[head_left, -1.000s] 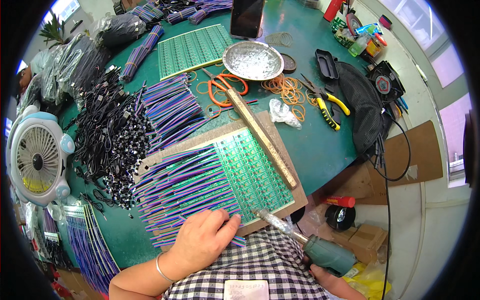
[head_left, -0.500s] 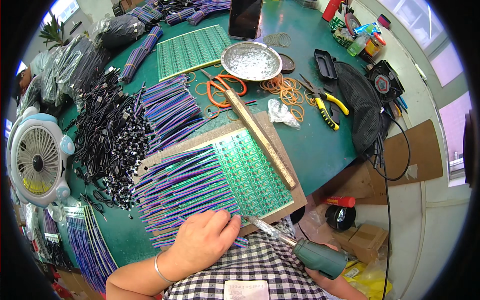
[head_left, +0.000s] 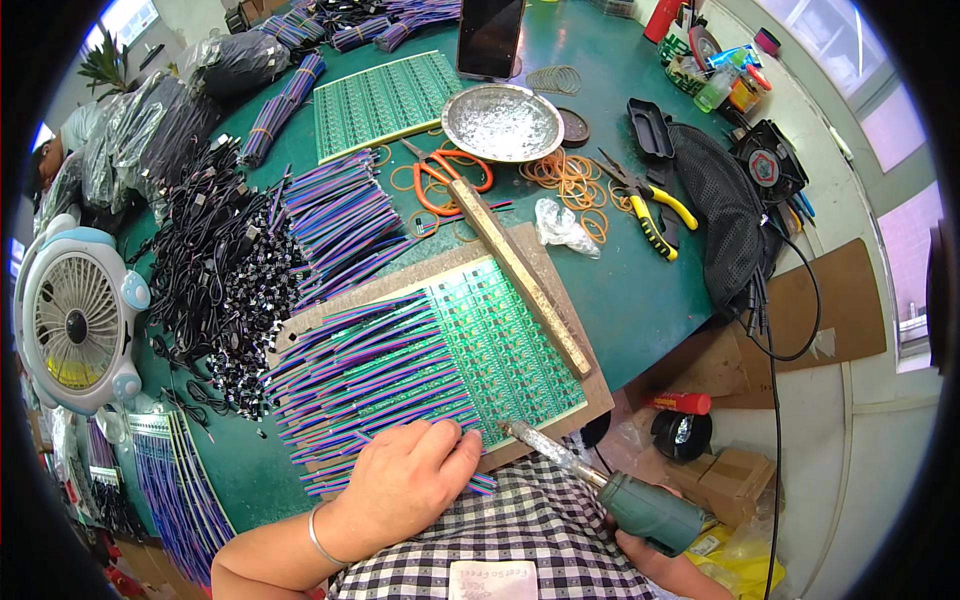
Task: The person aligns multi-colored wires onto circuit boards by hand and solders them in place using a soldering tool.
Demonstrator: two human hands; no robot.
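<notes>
My left hand (head_left: 405, 480) rests at the near edge of the green circuit board panel (head_left: 510, 345), its fingers closed on a multicoloured ribbon wire (head_left: 483, 484) whose end pokes out below the hand. Rows of similar blue, pink and black wires lie across the panel's left half. My right hand (head_left: 640, 550), mostly hidden behind the handle, grips a soldering iron (head_left: 650, 512) with a green body. Its metal tip is at the panel's near edge, just right of my left fingertips. A worn metal bar (head_left: 525, 280) lies across the panel's right part, and a brown board (head_left: 590, 392) is beneath.
Beyond the panel are a metal dish (head_left: 503, 122), orange-handled scissors (head_left: 440, 180), rubber bands (head_left: 568, 180) and yellow-black pliers (head_left: 655, 215). Black cables (head_left: 205, 260) heap on the left beside a white fan (head_left: 78, 315). A phone (head_left: 489, 38) stands at the back.
The soldering iron has shifted slightly to the right, its tip drawing away from my left fingertips. My left hand has stayed in place.
</notes>
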